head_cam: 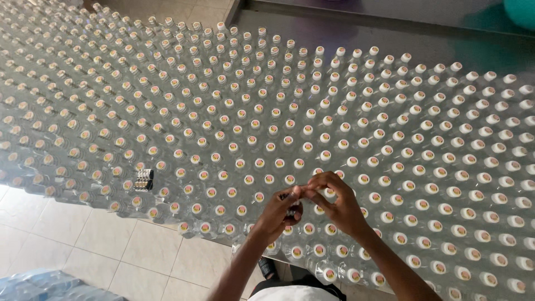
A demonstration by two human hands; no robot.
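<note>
Several rows of clear plastic bottles with white caps [356,139] stand packed together on a metal table [390,39]. My left hand [277,214] and my right hand [339,205] meet above the bottles near the table's front edge. The fingertips of both hands pinch a small thin band [300,192] between them. My left hand also cups a small dark bundle [291,212] in its palm; what it is cannot be told. A small stack of silvery bands [144,179] rests on the bottle caps to the left, apart from both hands.
Light floor tiles [100,245] show below the table's front edge. A plastic-wrapped pack of bottles [44,285] lies on the floor at the bottom left. A teal round object [523,11] sits at the top right corner. My shoe [266,268] shows under the table edge.
</note>
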